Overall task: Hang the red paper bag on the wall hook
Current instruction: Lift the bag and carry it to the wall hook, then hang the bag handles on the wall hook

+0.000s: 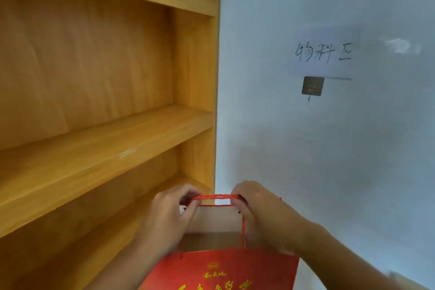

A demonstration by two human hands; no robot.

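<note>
The left hand (168, 219) and right hand (261, 214) are each pinching the red paper bag's (226, 271) twisted cord handles (217, 196), stretching them taut between the grips. The adhesive wall hook (312, 86) is sitting well above and right of the grip. Keep the span open while lifting; drop it over the prong.

wall (329, 172): pale, handwritten paper label (322, 53) | left: wooden shelving (106, 143)
</note>
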